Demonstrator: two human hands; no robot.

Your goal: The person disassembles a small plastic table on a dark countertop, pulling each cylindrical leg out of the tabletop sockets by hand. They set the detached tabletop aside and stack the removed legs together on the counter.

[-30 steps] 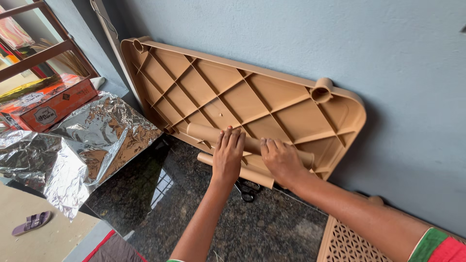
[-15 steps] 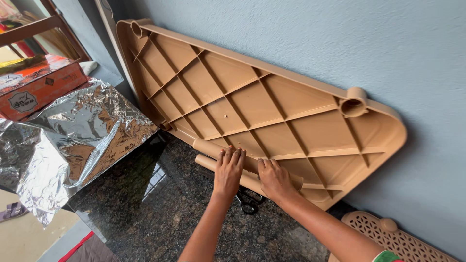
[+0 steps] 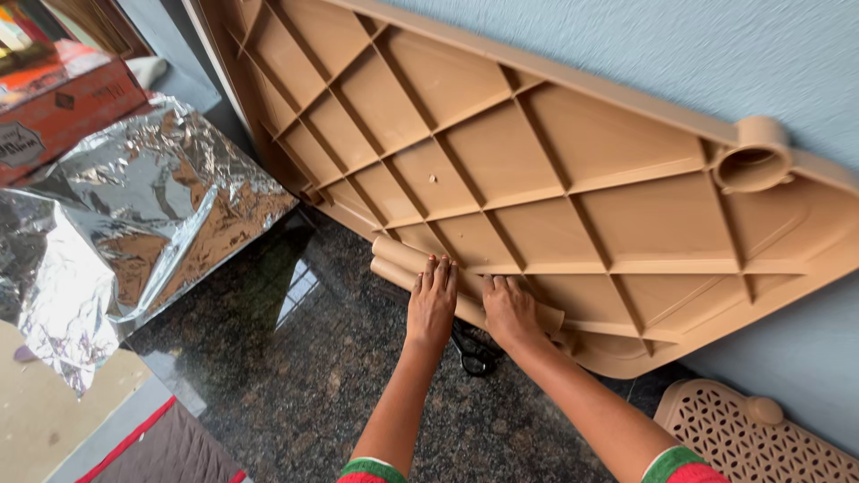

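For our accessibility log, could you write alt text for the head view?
Two bare hands, left hand and right hand, press flat on tan tubes lying on a dark stone counter against a ribbed tan plastic panel leaning on a blue wall. Crumpled foil lies left; black scissors sit below the hands.

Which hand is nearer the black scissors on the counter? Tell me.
Right. The right hand rests on the tan tubes directly above the black scissors, almost touching them; the left hand lies just left, slightly farther.

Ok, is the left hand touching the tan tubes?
Touching. The head view shows the left hand lying flat on the tubes, its fingers over them with no gap visible.
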